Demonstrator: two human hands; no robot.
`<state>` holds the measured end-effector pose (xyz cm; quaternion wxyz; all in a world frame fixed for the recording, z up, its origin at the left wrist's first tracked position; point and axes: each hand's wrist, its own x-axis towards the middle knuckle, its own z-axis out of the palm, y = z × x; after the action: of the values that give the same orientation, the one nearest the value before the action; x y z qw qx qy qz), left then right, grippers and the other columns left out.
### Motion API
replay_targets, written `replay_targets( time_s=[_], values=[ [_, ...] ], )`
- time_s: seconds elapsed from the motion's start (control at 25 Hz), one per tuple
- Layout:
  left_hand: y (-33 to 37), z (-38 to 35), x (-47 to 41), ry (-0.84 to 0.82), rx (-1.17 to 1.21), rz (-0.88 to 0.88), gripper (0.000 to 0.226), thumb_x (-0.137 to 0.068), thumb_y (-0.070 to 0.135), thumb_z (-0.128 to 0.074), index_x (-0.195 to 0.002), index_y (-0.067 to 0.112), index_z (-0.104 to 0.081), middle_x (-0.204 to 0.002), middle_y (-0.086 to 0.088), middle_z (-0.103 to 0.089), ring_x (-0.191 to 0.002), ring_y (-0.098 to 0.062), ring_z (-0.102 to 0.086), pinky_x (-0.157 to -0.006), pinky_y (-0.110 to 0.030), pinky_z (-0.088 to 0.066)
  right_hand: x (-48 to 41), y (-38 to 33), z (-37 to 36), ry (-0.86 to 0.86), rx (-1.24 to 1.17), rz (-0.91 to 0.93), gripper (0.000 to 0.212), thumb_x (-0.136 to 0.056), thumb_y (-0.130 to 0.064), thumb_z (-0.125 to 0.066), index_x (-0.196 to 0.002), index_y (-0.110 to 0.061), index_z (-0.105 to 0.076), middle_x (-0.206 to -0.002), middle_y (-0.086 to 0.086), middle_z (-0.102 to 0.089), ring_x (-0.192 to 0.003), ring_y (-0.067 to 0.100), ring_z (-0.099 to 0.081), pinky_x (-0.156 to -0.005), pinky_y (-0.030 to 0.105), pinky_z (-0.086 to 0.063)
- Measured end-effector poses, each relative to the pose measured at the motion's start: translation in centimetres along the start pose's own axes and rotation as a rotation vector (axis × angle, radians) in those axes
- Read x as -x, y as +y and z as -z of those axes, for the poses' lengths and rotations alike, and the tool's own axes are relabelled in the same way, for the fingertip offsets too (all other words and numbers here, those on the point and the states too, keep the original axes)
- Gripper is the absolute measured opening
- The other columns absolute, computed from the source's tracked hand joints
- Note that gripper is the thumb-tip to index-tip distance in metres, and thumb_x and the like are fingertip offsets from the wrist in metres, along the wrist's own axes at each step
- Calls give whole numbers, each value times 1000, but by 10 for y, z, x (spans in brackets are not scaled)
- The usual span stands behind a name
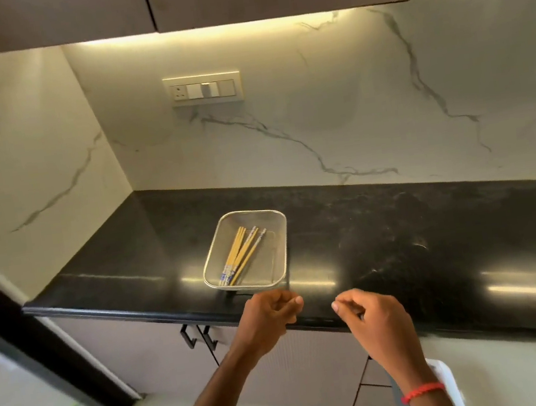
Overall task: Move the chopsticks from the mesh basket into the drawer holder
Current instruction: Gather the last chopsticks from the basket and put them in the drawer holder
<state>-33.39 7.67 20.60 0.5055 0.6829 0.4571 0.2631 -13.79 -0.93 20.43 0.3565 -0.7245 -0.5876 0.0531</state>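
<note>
1. Sitting in the mesh basket (213,257) is a loose bundle of yellow chopsticks (240,253), lying diagonally, near ends at the basket's near-left corner, far ends fanning toward the middle. A few have blue-and-white patterned ends; if that's writing, it's too small to read.
2. That basket is a rectangular metal one, resting on the black countertop (400,236) close to the near edge.
3. Left hand (267,315) hovers just on the near side of the basket, not touching it, fingers curled in loosely with nothing in them.
4. Right hand (373,316) is just right of the left one, over the counter's near edge, thumb and forefinger nearly pinched together, also empty. Red thread band (422,391) on that wrist.
5. Under the counter edge, left of the hands, two black handles (198,338) stick out from pale cabinet fronts.
6. On the far marble wall there's a switch plate (203,88) with a socket, no readable labels on it. No brand marks anywhere I can make out.
</note>
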Motion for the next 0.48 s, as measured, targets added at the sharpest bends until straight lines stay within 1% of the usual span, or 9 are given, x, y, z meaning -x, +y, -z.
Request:
replay_targets(
  time_s=[0.04, 0.12, 0.16, 0.24, 0.32, 0.4, 0.48],
  values=[
    [-4, 8, 0, 9, 21, 14, 16, -97, 29, -63, -100, 16, -72, -91, -4, -74, -82, -12, -71, -72, -27, -59, -1, -5, -6, -21, -23, -7, 12, -87, -40, -70, -90, -29, -76, -75, -17, -74, -66, -1, -68, -56, 21, -58],
    [-11, 23, -7, 39, 50, 34, 9, -97, 28, -63, -96, 23, -71, -96, -8, -76, -87, -17, -74, -77, -32, -62, -6, -13, -19, -59, -44, -8, 12, -86, -39, -71, -91, -29, -76, -75, -18, -74, -66, -2, -68, -57, 17, -58],
    [-13, 29, -12, 51, 64, 38, 8, -97, 27, -63, -95, 24, -71, -98, -10, -76, -90, -19, -74, -79, -33, -62, -11, -16, -24, -74, -47, -8, 13, -86, -39, -71, -93, -29, -76, -76, -18, -74, -66, -2, -68, -58, 16, -58],
    [-14, 41, -25, 56, 100, 43, 7, -96, 25, -64, -94, 24, -71, -98, -12, -76, -89, -21, -74, -78, -32, -61, -24, -23, -33, -75, -1, 5, 14, -86, -38, -71, -93, -28, -76, -77, -17, -74, -66, -1, -67, -59, 14, -57],
    [-16, 54, -42, 52, 133, 50, 6, -96, 24, -65, -95, 23, -71, -97, -9, -76, -91, -21, -74, -78, -29, -60, -42, -32, -45, -58, 66, 36, 13, -86, -38, -72, -92, -27, -76, -77, -15, -75, -66, 1, -67, -58, 14, -57],
    [-20, 70, -59, 55, 146, 50, 7, -96, 24, -65, -98, 21, -72, -98, -6, -76, -92, -21, -74, -81, -31, -62, -62, -45, -58, -65, 82, 38, 14, -86, -40, -71, -92, -28, -76, -78, -16, -74, -66, 2, -67, -58, 16, -58],
    [-26, 87, -80, 63, 163, 56, 11, -96, 22, -64, -100, 16, -72, -101, -8, -76, -93, -21, -74, -81, -32, -62, -86, -59, -76, -90, 66, 32, 14, -86, -41, -70, -93, -29, -76, -80, -17, -74, -68, 1, -67, -60, 16, -58]
  ],
)
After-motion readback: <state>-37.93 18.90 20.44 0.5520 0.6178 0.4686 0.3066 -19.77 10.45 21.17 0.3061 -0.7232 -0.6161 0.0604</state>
